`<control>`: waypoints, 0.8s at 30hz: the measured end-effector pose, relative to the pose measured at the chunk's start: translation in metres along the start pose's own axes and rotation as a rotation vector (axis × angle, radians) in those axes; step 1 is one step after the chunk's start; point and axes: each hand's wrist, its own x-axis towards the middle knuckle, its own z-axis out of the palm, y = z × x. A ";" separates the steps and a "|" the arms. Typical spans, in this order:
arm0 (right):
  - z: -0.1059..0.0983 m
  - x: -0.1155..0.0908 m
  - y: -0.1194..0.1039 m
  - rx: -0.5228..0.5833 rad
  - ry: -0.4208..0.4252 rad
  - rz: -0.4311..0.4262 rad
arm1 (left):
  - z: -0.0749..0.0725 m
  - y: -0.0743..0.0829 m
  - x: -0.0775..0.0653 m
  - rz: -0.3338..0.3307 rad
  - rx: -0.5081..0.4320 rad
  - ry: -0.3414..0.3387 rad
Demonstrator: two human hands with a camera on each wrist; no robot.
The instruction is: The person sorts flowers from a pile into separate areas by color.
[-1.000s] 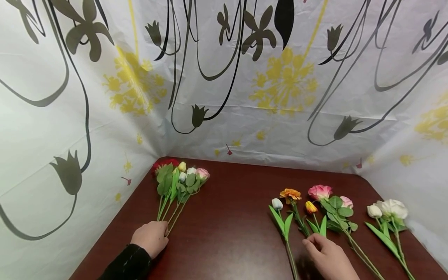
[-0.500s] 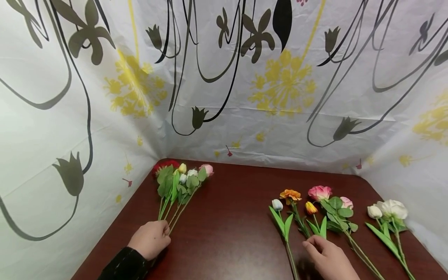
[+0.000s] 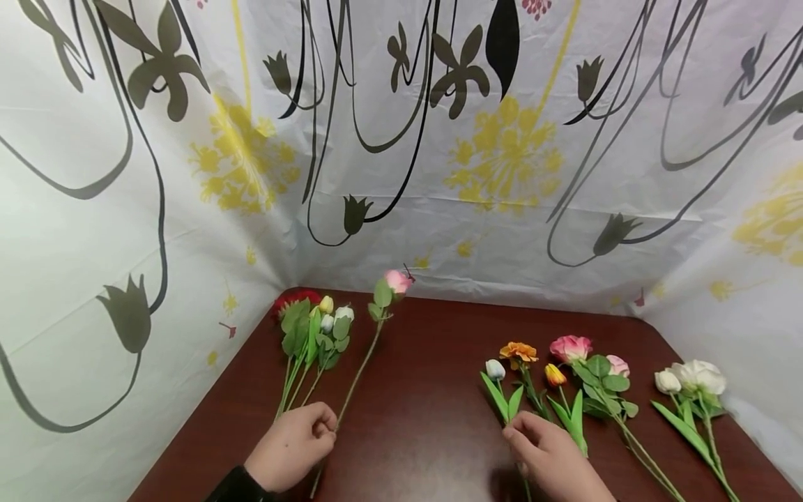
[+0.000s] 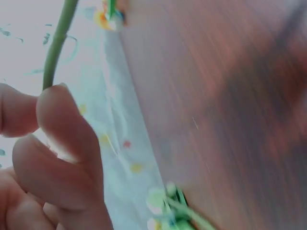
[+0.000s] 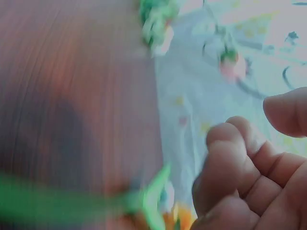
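Note:
My left hand (image 3: 293, 446) pinches the green stem (image 4: 55, 52) of a pink rose (image 3: 397, 282) between thumb and fingers. The rose leans to the right, its bloom overlapping the foot of the back curtain. Left of it lies a bunch with a red flower (image 3: 296, 300), a yellow tulip (image 3: 326, 305) and a white flower (image 3: 343, 315). My right hand (image 3: 555, 453) holds nothing; thumb and loosely bent fingers stand apart in the right wrist view. It overlaps the stem of a pale blue-white tulip (image 3: 495, 369) in the head view.
Beside that tulip lie an orange flower (image 3: 518, 353), a yellow-orange tulip (image 3: 555, 375) and pink roses (image 3: 571, 348). White flowers (image 3: 699, 378) lie farther right. A patterned white curtain (image 3: 389, 167) encloses the dark red-brown table (image 3: 426, 390) at the back and sides.
My left hand has drawn the pink rose out of the left bunch, moving it right and up. My right hand has shifted left, from the yellow-orange tulip toward the blue-white one.

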 end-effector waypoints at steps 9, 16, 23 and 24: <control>0.032 0.005 -0.033 0.158 -0.174 -0.156 | 0.053 0.040 0.010 0.139 -0.194 -0.031; 0.050 0.005 -0.043 0.226 -0.113 -0.174 | 0.091 0.064 0.021 0.171 -0.325 -0.111; 0.051 0.003 -0.043 0.377 -0.064 -0.094 | 0.109 0.077 0.028 0.097 -0.403 -0.172; 0.051 0.004 -0.043 0.391 -0.061 -0.087 | 0.110 0.077 0.028 0.095 -0.394 -0.171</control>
